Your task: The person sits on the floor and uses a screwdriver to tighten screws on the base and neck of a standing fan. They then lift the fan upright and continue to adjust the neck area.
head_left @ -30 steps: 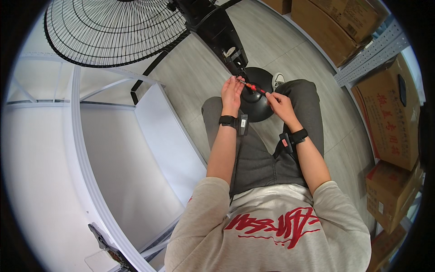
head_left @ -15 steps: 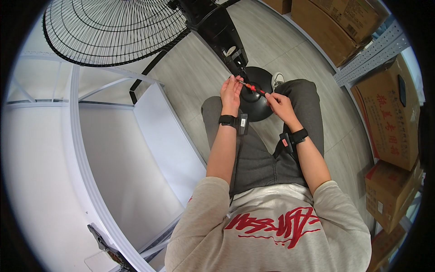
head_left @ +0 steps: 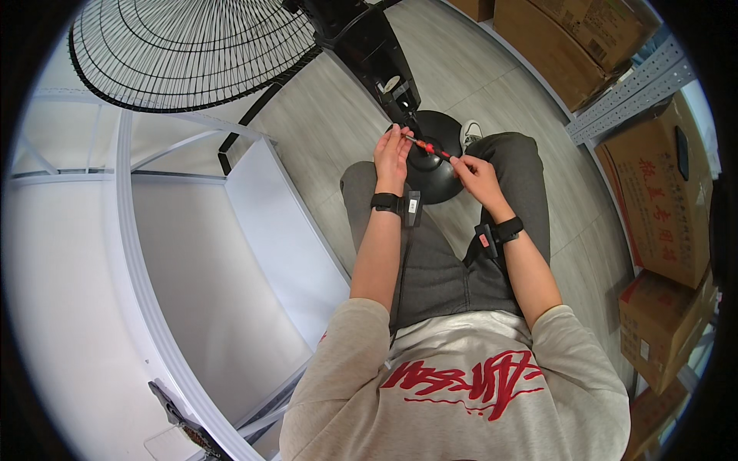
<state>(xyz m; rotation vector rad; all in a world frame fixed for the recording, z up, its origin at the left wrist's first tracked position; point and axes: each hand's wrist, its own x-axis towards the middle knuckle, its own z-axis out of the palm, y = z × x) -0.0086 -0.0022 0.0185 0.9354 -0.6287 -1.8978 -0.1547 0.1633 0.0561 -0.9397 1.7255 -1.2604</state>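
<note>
The right hand [head_left: 480, 178], fingers closed, holds the screwdriver [head_left: 429, 147] over the fan base [head_left: 438, 187], tip toward its left edge, where the half-curled left hand [head_left: 393, 157], hold indeterminable, risks a jab should an off-axis push slip.

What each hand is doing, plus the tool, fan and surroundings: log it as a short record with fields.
Tool: slender, red and black, metal tip
Right hand: holds the tool's dark end
Left hand: fingers at the metal tip
Fan grille: black wire, upper left
Base: round, black, beyond the tool
Left side: white shelving
Right side: cardboard boxes
</note>
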